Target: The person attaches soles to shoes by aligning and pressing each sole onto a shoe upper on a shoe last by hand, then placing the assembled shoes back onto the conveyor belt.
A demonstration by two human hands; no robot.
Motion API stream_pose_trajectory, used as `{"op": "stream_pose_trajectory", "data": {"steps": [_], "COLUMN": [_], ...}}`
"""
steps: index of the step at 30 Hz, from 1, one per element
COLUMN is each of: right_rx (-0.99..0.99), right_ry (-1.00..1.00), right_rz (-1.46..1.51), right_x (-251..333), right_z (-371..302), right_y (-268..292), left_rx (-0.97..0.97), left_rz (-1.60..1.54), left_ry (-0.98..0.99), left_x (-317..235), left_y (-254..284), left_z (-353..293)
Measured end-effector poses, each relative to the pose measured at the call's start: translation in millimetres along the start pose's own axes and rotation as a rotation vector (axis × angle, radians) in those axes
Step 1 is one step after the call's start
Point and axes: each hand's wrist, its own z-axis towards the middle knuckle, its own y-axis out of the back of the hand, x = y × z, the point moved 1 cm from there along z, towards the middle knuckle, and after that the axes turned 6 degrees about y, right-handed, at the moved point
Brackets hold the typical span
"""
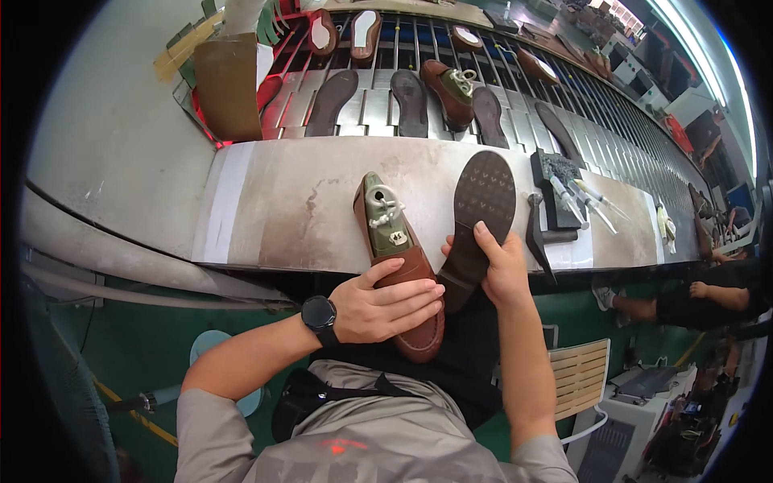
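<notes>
Your left hand [370, 310] clasps the brown leather moccasin [421, 341], fingers across its top! Your right hand [504, 270] grips the dark outsole [485, 191], thumb on the tread.

No words or numbers readable here, folks: a red mark [348, 443] on the grey shirt [403, 441], a dark mark [397, 239] on the shoe [411, 267]'s pale tag [403, 236], both too indistinct.
</notes>
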Motion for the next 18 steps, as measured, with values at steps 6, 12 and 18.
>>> {"op": "stream_pose_trajectory", "data": {"steps": [6, 12, 18], "right_rx": [-0.003, -0.048, 0.0], "right_ry": [-0.102, -0.105, -0.087], "right_rz": [0.184, 0.31, 0.264], "right_x": [-2.0, -5.8, -6.5], "right_z": [3.4, 8.9, 15.6], "right_y": [8.8, 10.2, 7.8], "left_rx": [-0.019, -0.034, -0.12], "left_rz": [0.014, -0.055, -0.455], "left_ry": [-0.011, -0.021, 0.174], "left_x": [1.5, 5.1, 56.2], "left_y": [-3.5, -1.1, 45.8], "left_z": [-6.5, 3.6, 67.9]}}
